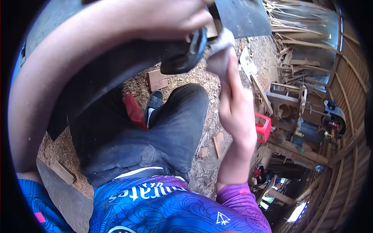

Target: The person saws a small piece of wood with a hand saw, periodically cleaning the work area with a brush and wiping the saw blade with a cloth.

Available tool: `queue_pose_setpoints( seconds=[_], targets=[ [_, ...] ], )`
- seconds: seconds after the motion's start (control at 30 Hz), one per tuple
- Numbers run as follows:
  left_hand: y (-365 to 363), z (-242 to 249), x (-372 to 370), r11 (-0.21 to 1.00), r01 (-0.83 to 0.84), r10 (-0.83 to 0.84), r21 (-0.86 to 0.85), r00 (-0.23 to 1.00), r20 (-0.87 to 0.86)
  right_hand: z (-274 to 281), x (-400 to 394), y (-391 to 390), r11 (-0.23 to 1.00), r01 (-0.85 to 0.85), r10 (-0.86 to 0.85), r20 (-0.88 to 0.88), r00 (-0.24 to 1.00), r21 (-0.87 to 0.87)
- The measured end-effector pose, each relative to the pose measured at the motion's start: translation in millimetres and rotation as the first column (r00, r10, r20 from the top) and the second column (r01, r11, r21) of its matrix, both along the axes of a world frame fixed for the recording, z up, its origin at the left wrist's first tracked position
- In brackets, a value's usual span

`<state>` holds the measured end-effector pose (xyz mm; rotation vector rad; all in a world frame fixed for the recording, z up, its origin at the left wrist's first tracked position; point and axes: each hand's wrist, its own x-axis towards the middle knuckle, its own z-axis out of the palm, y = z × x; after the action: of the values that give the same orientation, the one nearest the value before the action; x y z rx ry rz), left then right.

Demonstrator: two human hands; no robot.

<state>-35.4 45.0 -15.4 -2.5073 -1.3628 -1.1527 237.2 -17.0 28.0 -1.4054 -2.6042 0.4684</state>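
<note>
My left hand (pixel 196 17) is at the top edge of the head view, its fingers curled beside a dark flat bar (pixel 215 17). What it grips is partly out of frame. My right hand (pixel 235 97) reaches up from the right, with fingers closed on a blurred, greyish-white folded piece (pixel 220 54). This piece overlaps the lower end of the bar in this view. Just below the left hand shows a black curved object (pixel 184 58) with a bluish shiny edge, close to the greyish-white piece.
Wood shavings cover the ground, with a wooden block (pixel 158 80) and a short board (pixel 218 145) lying there. Thin wood strips (pixel 299 29) are piled at upper right. A red plastic item (pixel 263 127) stands right of my forearm. Beyond it is a cluttered workbench (pixel 287 99).
</note>
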Motion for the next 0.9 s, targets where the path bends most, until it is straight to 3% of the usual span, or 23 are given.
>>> queue_pose_setpoints(
  seconds=[0.03,0.07,0.13,0.2,0.23,0.27,0.33,0.4,0.47,0.53,0.67,0.73,0.77,0.8,0.83,0.87,0.9],
  targets=[
    [7.4,-6.6,-4.2,0.997,-0.037,0.036,0.071,0.999,0.018,-0.9,-8.3,7.5,1.0,-0.008,0.008,-0.01,1.0,-0.001],
    [3.6,3.5,-3.8,0.997,-0.014,0.017,-0.079,0.999,0.036,-1.6,-16.6,14.8,1.0,-0.017,0.017,-0.02,1.0,-0.001],
    [-0.3,10.9,-2.9,0.998,-0.009,0.006,-0.07,0.999,-0.039,-7.8,-6.5,7.4,1.0,-0.016,0.016,-0.057,0.998,0.006],
    [-6.3,1.6,7.8,0.989,0.024,-0.009,0.148,0.994,-0.104,-11.5,13.0,-8.1,0.999,-0.036,0.037,-0.088,0.995,0.006],
    [-8.5,7.2,10.3,0.998,0.043,-0.039,0.053,0.997,-0.074,-6.7,15.0,-18.5,0.998,0.04,-0.042,-0.052,0.998,-0.042],
    [-10.9,12.8,12.9,0.997,0.059,-0.06,-0.04,0.997,-0.039,-3.8,15.9,-16.9,1.0,0.0,0.001,-0.035,0.999,0.008],
    [-0.3,-0.5,5.1,0.998,-0.018,0.021,0.067,0.999,-0.042,-5.4,10.9,-7.6,0.999,-0.037,0.038,-0.038,0.999,0.037],
    [-1.7,16.5,-5.7,0.997,-0.029,0.031,-0.072,0.999,0.02,-7.7,-11.4,16.9,0.995,-0.069,0.076,-0.11,0.991,0.067],
    [0.1,13.5,-2.5,0.999,0.011,-0.009,-0.052,0.999,0.036,-4.7,-17.7,7.9,1.0,0.026,-0.025,-0.081,0.996,0.006],
    [-4.6,2.0,8.6,0.999,-0.003,0.006,0.05,0.998,-0.061,-14.6,-2.4,-7.0,0.998,0.053,-0.055,-0.097,0.994,-0.024],
    [-15.5,13.3,14.1,0.995,0.018,-0.029,-0.102,0.993,-0.113,-1.9,15.1,-21.3,1.0,-0.003,0.003,-0.046,0.999,0.001],
    [-0.8,2.7,1.2,0.998,0.04,-0.041,-0.048,0.999,-0.029,8.1,0.4,-7.0,0.983,0.132,-0.129,0.032,0.991,-0.13],
    [6.9,-2.7,-5.4,0.999,0.05,-0.05,-0.02,0.999,0.012,3.3,-4.9,2.9,0.998,0.04,-0.04,0.0,0.999,-0.041],
    [1.4,12.5,-9.4,0.991,0.075,-0.071,-0.113,0.997,0.041,-1.4,-10.1,12.6,0.997,-0.047,0.048,-0.021,0.999,0.056],
    [-5.2,21.8,-10.5,0.973,0.099,-0.086,-0.208,0.994,0.07,-0.1,-11.4,9.9,0.998,-0.031,0.032,-0.013,0.999,0.054],
    [-1.0,12.9,-6.4,0.978,0.087,-0.075,-0.188,0.994,0.074,1.0,-12.6,7.0,0.998,-0.016,0.016,-0.004,1.0,0.053],
    [-2.0,-3.1,9.8,0.986,0.062,-0.08,0.154,0.99,0.115,2.7,-4.0,-3.7,1.0,0.021,-0.021,0.005,1.0,0.0]
  ],
)
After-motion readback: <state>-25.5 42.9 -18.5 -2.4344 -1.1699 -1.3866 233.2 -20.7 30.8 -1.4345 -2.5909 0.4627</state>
